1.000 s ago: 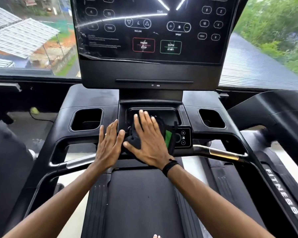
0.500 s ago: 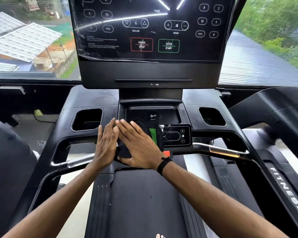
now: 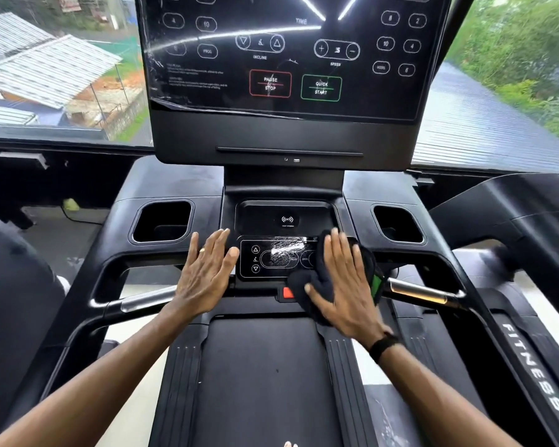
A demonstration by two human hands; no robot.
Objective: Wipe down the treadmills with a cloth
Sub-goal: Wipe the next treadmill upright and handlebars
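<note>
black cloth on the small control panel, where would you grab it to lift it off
Pinch the bunched fold of the black cloth poking out left of the right hand, coming from above-left. It lies crumpled and raised there, while the rest is pressed flat under the palm.

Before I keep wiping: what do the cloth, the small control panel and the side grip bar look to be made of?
Cloth: dark, soft, fuzzy fabric, bunching in folds. Small control panel: glossy glass or plastic, showing streaky glare. Grip bar: shiny metal, seemingly, with bright reflections.
</note>
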